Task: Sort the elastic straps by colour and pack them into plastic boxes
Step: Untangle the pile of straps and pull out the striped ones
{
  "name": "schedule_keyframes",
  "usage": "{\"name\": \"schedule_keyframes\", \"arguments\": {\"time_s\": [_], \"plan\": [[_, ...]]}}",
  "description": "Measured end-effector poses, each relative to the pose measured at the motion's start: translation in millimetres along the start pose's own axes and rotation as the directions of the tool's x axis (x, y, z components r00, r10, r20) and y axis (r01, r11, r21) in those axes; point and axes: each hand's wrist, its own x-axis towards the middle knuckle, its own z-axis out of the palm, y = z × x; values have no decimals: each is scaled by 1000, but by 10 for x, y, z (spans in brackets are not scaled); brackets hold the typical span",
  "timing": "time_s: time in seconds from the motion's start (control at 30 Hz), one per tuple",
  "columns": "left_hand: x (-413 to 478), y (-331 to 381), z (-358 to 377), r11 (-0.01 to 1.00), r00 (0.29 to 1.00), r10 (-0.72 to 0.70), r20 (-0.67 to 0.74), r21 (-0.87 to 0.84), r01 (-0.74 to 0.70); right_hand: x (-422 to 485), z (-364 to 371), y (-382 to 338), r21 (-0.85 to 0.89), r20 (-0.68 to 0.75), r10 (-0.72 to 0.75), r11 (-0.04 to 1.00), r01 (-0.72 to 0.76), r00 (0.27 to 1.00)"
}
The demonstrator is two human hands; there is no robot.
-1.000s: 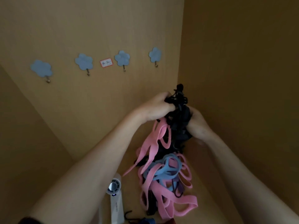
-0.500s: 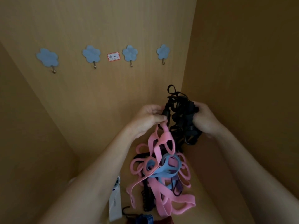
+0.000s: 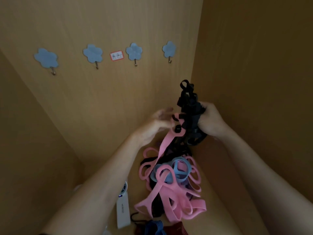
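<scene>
Pastels and black against tan wood-grain panels [image 3: 84,116].
Black straps [image 3: 189,112] are plain, as are pink straps [image 3: 163,146] and one pale blue strap [image 3: 176,162]; hooks [image 3: 92,53] are pale blue flowers; label [image 3: 116,55] white, red-bordered; device [image 3: 122,211] white.

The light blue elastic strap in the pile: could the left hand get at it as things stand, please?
Probably yes: the left hand looks open, and the light blue elastic strap lies exposed below it, though pink elastic straps loop across it and may come along.
</scene>
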Motion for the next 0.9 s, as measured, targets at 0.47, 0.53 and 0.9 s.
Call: {"name": "schedule_keyframes", "arguments": {"time_s": [0.47,0.53,0.9], "plan": [[-66,-7,-248,999,997,-13,-75,41,16,2,-163,91,-767,5,158,635,-97,987],[-40,20,-282,998,985,20,-169,65,-9,-56,-167,85,-780,-31,143,615,-114,989],[-238,-1010,170,615,994,-95,61,788,10,-458,-297,-240,-556,-253,-58,826,-96,966]]}}
